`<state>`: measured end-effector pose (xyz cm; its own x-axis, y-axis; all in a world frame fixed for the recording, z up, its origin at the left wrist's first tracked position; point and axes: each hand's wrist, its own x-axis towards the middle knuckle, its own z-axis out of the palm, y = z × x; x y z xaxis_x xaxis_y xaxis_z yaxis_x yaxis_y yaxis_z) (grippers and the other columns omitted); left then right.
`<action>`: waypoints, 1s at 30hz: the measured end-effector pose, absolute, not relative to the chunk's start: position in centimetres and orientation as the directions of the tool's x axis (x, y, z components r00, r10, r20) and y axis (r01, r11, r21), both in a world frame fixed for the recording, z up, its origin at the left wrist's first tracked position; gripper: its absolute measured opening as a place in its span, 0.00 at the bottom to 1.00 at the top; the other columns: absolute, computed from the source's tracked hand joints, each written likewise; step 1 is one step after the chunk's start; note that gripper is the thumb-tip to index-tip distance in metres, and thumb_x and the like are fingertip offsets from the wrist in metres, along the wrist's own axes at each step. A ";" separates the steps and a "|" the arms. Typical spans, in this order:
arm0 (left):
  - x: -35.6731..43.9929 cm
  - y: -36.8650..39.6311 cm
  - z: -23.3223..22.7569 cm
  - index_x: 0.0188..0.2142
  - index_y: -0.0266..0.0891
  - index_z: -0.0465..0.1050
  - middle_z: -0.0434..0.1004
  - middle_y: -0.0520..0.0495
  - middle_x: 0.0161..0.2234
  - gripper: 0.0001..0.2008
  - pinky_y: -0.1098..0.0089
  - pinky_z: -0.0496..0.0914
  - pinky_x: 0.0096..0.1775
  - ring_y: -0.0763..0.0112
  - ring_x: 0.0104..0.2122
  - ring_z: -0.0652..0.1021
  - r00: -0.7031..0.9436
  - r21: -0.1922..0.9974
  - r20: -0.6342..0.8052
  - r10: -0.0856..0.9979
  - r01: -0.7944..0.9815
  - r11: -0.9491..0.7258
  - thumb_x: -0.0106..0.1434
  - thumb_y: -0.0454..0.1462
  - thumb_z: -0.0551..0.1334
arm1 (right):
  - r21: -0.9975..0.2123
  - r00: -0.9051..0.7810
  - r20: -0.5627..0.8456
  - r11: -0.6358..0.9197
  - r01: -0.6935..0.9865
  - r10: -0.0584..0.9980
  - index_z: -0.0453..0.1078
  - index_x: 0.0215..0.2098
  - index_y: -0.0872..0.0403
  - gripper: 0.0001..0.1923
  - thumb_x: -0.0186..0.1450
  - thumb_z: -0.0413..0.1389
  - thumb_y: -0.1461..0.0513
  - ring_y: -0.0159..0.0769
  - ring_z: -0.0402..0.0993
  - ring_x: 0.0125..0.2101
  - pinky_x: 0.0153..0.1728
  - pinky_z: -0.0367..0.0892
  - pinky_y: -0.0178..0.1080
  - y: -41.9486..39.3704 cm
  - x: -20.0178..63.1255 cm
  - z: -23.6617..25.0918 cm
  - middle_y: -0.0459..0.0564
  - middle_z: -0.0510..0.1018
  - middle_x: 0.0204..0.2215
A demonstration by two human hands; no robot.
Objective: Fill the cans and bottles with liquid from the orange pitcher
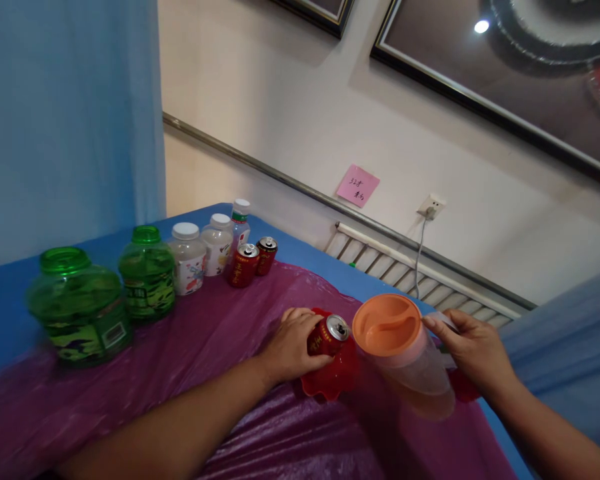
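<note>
Can (pixel 328 335): inside the curled fingers (pixel 300 320) of the left hand (pixel 293 347), sitting in the bowl (pixel 333 383).
Bowl: under those fingers, on the plastic sheet (pixel 240 320).
Pitcher (pixel 405 353): just right of the can, with its handle side at the fingers of the right hand (pixel 473 350).
Two cans (pixel 253 262): beyond the left fingers, farther back on the sheet.
Jars and bottles (pixel 145 273): in a row going left from the two cans, far from both hands.
Table (pixel 300 253): under the sheet.
Wall (pixel 300 120): behind the table.

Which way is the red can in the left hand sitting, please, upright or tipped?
Tipped: the red can leans rightward in the left hand over a red bowl, its silver top facing the orange-lidded pitcher.
</note>
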<state>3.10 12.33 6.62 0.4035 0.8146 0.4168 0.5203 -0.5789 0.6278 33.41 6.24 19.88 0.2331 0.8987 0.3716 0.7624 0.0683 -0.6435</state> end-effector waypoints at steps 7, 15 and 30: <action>3.1 12.4 6.5 0.53 0.42 0.75 0.80 0.44 0.52 0.32 0.51 0.63 0.59 0.49 0.54 0.75 0.401 0.627 0.419 0.815 0.521 -0.579 0.48 0.45 0.76 | -0.647 0.238 0.368 0.064 0.760 0.899 0.62 0.17 0.51 0.30 0.55 0.62 0.37 0.30 0.55 0.20 0.19 0.54 0.34 6.3 33.3 19.9 0.41 0.59 0.16; 3.1 12.3 6.5 0.52 0.43 0.75 0.80 0.44 0.52 0.31 0.51 0.63 0.59 0.49 0.54 0.75 0.401 0.628 0.422 0.813 0.518 -0.581 0.49 0.46 0.76 | -0.652 0.246 0.364 0.058 0.756 0.898 0.62 0.18 0.51 0.30 0.55 0.63 0.37 0.31 0.56 0.20 0.19 0.54 0.35 6.2 33.4 19.9 0.41 0.60 0.16; 3.0 12.3 6.8 0.53 0.41 0.75 0.80 0.43 0.52 0.32 0.52 0.63 0.59 0.49 0.54 0.74 0.413 0.643 0.397 0.820 0.512 -0.569 0.48 0.43 0.77 | -0.636 0.225 0.375 0.073 0.768 0.899 0.66 0.18 0.51 0.30 0.56 0.62 0.36 0.32 0.59 0.20 0.20 0.56 0.35 6.3 33.7 19.7 0.43 0.64 0.17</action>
